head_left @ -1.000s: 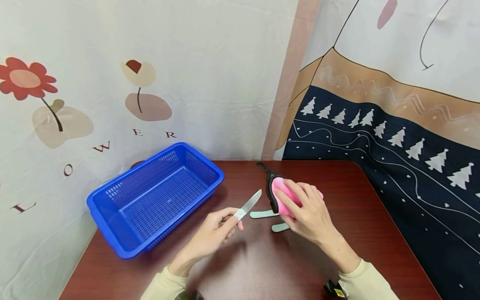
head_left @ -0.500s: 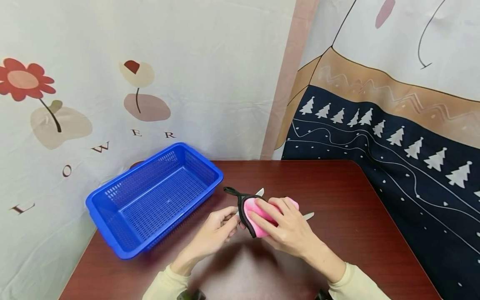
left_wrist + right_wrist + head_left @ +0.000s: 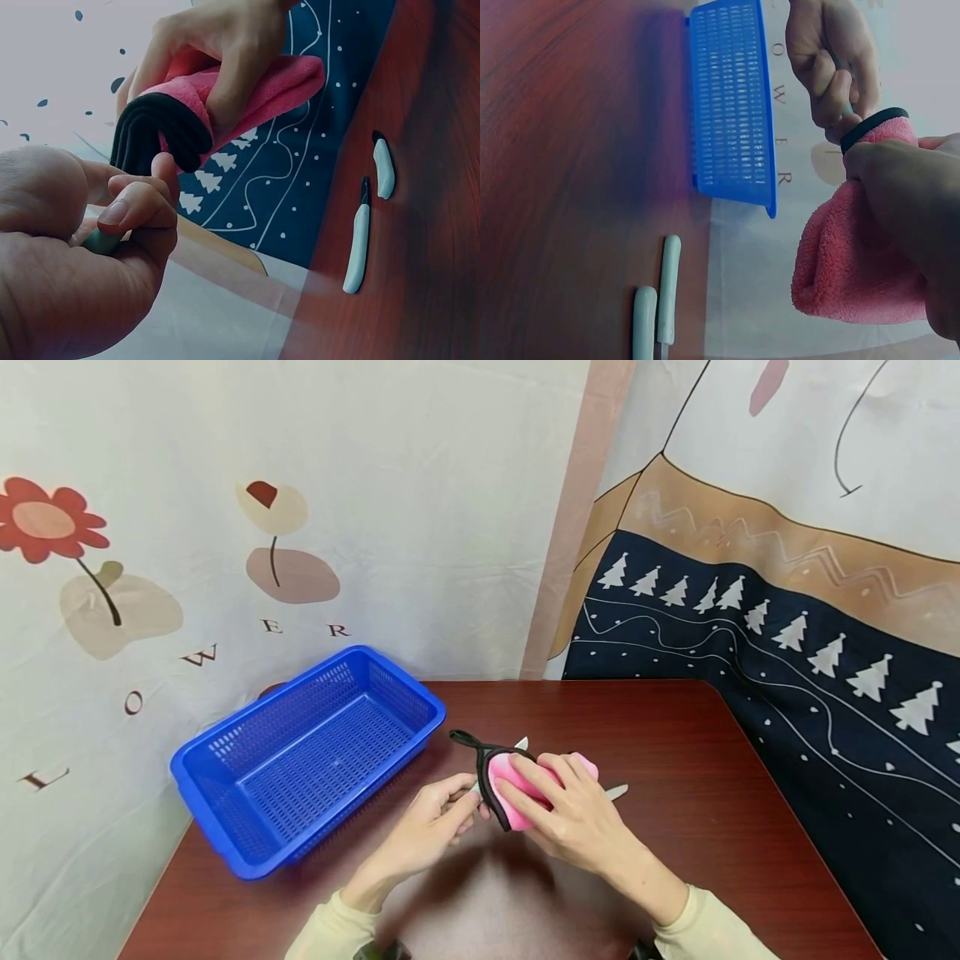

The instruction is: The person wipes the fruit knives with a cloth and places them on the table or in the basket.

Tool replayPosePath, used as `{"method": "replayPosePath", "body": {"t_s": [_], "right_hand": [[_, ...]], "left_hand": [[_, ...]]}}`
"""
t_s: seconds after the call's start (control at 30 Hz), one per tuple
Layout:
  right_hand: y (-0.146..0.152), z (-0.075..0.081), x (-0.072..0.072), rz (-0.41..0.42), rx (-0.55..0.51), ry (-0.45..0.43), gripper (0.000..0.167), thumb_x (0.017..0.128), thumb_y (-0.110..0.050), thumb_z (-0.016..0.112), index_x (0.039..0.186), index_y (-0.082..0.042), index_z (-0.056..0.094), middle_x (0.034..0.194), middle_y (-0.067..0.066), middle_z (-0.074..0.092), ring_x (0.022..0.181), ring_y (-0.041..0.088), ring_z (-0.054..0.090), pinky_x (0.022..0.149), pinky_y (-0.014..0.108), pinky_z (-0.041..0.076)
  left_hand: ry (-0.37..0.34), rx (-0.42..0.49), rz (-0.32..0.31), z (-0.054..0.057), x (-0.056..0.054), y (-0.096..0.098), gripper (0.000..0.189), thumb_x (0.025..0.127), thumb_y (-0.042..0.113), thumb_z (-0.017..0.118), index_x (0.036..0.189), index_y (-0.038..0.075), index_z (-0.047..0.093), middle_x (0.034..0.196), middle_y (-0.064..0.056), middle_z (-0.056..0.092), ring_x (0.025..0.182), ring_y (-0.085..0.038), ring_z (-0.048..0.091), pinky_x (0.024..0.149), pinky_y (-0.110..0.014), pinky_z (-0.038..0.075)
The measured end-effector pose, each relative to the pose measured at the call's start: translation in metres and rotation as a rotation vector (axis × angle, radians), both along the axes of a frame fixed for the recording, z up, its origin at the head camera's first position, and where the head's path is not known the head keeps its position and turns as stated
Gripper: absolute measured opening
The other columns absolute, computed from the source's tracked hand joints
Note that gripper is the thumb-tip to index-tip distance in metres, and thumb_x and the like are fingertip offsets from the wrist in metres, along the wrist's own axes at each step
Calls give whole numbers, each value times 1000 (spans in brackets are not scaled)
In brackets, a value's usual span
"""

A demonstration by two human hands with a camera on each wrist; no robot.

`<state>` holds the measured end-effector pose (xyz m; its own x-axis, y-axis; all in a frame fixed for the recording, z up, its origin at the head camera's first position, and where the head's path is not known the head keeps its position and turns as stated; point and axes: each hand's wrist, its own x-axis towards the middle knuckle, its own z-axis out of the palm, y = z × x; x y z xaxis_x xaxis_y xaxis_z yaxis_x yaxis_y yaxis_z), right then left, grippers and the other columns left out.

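Note:
In the head view my left hand (image 3: 429, 821) holds a small knife by its pale green handle (image 3: 103, 240). My right hand (image 3: 573, 817) grips a pink cloth (image 3: 501, 774) with black edging and a black hanging loop. The cloth is folded over the knife's blade, whose tip (image 3: 522, 744) shows past the cloth's far edge. Both hands are above the table, close together. Two more knives with pale handles lie on the table, one handle (image 3: 670, 289) beside the other handle (image 3: 643, 326) in the right wrist view. From the head, the cloth and right hand mostly hide them.
A blue perforated plastic basket (image 3: 247, 862) stands at the table's left, against the printed wall cloth (image 3: 450, 527). The reddish-brown table (image 3: 675, 727) ends at a slanting right edge, beside a dark cloth with white trees (image 3: 750, 677).
The right hand has brought the pink cloth leftward and onto the blade in the left hand. Over the last half second, the cloth has shifted only slightly. The left hand has stayed nearly still.

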<state>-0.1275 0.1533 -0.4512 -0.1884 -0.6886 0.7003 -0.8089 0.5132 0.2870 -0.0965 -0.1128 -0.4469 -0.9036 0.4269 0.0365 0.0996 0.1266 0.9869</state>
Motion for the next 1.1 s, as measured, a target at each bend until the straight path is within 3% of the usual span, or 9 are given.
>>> {"method": "replayPosePath", "body": {"t_s": [0.3, 0.57, 0.73, 0.97, 1.1], "right_hand": [[10, 0, -9, -65, -3, -11, 74, 78, -29, 97, 147, -16, 74, 144, 17, 73, 109, 36, 65, 88, 49, 57], [17, 1, -18, -90, -23, -20, 82, 70, -29, 103, 146, -16, 75, 142, 18, 74, 110, 36, 65, 90, 52, 59], [24, 4, -21, -120, -20, -44, 83, 71, -29, 101, 148, -16, 74, 144, 19, 72, 112, 37, 64, 92, 54, 61], [35, 7, -27, -148, -35, -85, 69, 83, -27, 92, 149, -16, 73, 145, 22, 70, 113, 40, 64, 93, 57, 61], [45, 8, -30, -188, -44, -99, 67, 84, -24, 88, 149, -15, 73, 145, 23, 69, 112, 42, 64, 92, 58, 60]], "left_hand": [[-3, 36, -15, -1, 1, -1, 27, 121, 17, 51, 127, -2, 69, 83, -3, 54, 62, 0, 44, 52, -16, 36], [5, 35, -20, -1, 1, -2, 26, 121, 16, 51, 125, -2, 70, 81, -2, 51, 62, 0, 43, 50, -17, 35], [15, 40, -24, -3, 1, -2, 26, 120, 15, 51, 121, -2, 71, 79, -1, 50, 61, 0, 41, 50, -17, 34], [32, 26, -24, -3, 2, -3, 25, 120, 15, 53, 118, 0, 72, 77, -1, 50, 60, 0, 42, 49, -18, 35], [36, 17, -15, -3, 3, -4, 24, 119, 14, 53, 121, 0, 73, 79, -2, 52, 61, 0, 44, 50, -18, 36]]}}
